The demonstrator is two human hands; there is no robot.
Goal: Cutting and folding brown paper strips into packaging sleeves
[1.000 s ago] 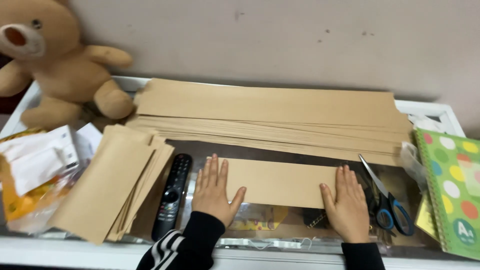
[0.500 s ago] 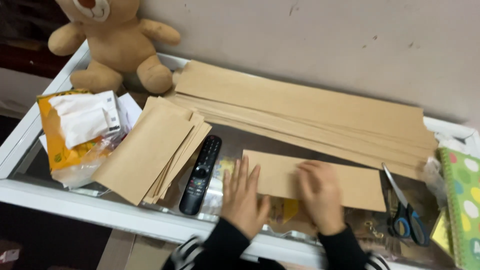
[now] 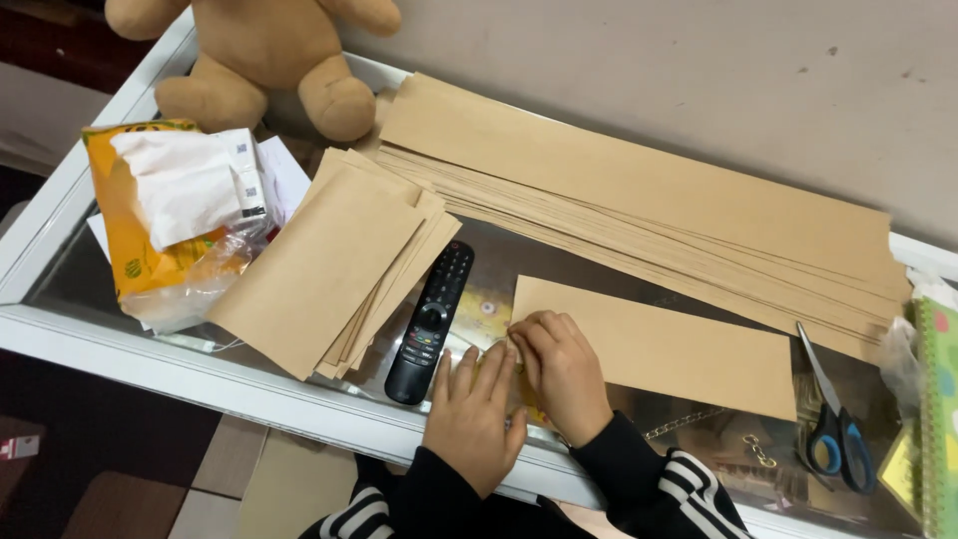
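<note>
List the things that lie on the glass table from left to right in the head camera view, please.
Orange tissue pack → stack of short brown paper pieces → black remote control → left hand → right hand → single brown paper strip → blue-handled scissors → green notebook.

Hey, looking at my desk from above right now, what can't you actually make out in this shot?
All in the head view:
- Near left corner of the paper strip: covered by the right hand, so whether it is folded cannot be told.
- Teddy bear: head cut off by the top edge.
- Green notebook: mostly cut off by the right edge.
- Left hand: lies flat; what is under it is hidden.
</note>
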